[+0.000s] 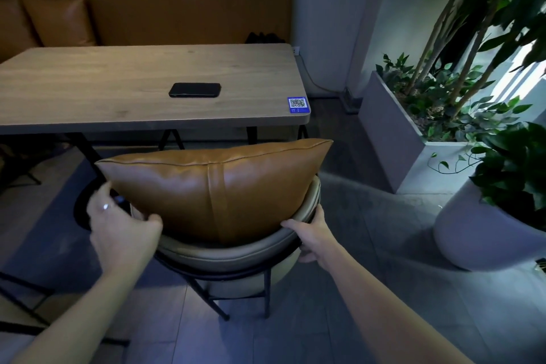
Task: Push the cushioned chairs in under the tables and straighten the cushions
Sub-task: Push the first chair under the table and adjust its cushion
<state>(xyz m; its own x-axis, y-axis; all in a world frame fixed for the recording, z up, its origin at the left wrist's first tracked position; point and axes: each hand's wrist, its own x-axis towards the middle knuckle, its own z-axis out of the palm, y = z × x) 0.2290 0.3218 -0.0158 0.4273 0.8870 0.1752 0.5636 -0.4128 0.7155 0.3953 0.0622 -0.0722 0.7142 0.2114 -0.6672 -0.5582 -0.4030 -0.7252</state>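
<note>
A beige padded chair point(230, 255) with black metal legs stands in front of me, its back toward me, just short of the wooden table point(118, 83). A tan leather cushion point(212, 183) leans upright against the chair's backrest and rises above it. My left hand point(124, 230) grips the left side of the backrest, thumb against the cushion's lower left edge. On the right side of the backrest, my right hand point(310, 238) holds the rim with its fingers curled under. The chair's seat is hidden behind the cushion.
A black phone point(195, 89) and a blue QR sticker point(298, 104) lie on the table. Behind it runs a tan leather bench point(165, 9) with a cushion point(62, 21). Grey planters point(393, 139) and a round pot point(484, 233) with plants stand at right. Another chair's black legs point(26, 301) show at left.
</note>
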